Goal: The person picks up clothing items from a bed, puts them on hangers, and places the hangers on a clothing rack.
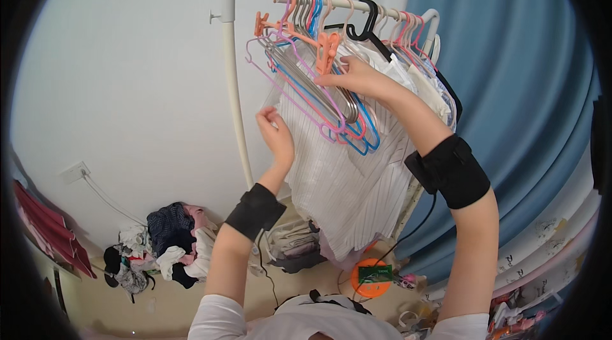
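Observation:
My right hand [358, 78] is raised at the hangers, thumb and fingertips beside the orange clip [327, 53] of a clip hanger. Whether it grips the clip or only touches it cannot be made out. My left hand [277, 137] is lower and to the left, its fingers loosely bent around nothing visible, beside a striped white garment [344, 187]. Between the hands hang a purple hanger [299, 101], several metal hangers [306, 82] and blue hangers [370, 122]. They hang from the rail [342, 3] of a white garment rack, in front of the striped garment.
A black hanger [370, 29] and more clothes hang farther right, near a blue curtain [492, 77]. Piled clothes [177, 239] lie at lower left. Folded clothes [294, 244] and an orange round object [368, 287] are below the rack. Cables trail from both black forearm bands [454, 172].

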### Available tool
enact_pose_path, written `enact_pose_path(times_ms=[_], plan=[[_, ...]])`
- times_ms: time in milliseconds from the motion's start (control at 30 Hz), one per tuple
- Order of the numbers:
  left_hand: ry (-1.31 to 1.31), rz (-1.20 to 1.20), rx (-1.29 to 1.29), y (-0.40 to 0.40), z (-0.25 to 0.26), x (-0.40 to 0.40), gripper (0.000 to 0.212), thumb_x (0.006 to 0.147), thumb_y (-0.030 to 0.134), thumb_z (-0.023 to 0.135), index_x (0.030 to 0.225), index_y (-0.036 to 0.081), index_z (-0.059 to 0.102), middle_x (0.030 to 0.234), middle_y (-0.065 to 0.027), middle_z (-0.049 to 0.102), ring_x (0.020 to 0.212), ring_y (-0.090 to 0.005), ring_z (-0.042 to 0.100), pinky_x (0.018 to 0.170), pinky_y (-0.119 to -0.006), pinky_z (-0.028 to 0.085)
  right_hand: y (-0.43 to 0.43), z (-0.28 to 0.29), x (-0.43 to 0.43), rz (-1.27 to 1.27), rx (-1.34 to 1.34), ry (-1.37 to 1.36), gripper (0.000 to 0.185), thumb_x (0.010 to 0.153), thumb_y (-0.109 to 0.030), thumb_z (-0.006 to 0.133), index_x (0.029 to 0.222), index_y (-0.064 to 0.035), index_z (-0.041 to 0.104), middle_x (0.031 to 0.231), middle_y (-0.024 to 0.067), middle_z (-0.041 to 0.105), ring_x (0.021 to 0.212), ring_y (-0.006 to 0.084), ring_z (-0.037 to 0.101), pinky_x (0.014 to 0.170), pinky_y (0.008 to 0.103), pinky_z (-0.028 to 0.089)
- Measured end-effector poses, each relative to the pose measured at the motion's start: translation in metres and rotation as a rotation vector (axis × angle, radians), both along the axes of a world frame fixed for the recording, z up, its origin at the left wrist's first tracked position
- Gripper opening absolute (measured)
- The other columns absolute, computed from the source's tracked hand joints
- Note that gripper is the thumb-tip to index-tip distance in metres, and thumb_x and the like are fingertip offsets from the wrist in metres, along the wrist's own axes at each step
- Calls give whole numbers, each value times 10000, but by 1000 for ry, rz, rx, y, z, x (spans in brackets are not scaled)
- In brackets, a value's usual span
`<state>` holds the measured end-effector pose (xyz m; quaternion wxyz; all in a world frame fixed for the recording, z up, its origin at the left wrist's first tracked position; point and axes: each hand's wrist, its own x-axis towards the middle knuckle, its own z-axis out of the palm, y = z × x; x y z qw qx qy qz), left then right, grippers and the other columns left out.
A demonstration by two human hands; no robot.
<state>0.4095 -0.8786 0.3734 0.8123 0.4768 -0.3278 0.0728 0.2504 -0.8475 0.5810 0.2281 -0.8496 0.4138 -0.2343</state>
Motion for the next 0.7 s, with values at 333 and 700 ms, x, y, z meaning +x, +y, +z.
enact_pose_path(times_ms=[333,700], plan=[[-188,-635,389,86,121,-15,575,786,452,545,1020,-71,488,935,-111,548,910,-157,508,824,-242,368,-26,-53,40,226,147,-493,416,649,-247,672,919,54,574,828,142,608,782,216,596,669,316,463],[-114,-517,446,114,166,4,280,727,202,594,848,-45,547,709,-65,577,614,-113,558,555,-233,440,9,-43,78,296,-27,-508,362,681,-157,564,951,81,524,800,197,603,756,269,620,640,358,486]])
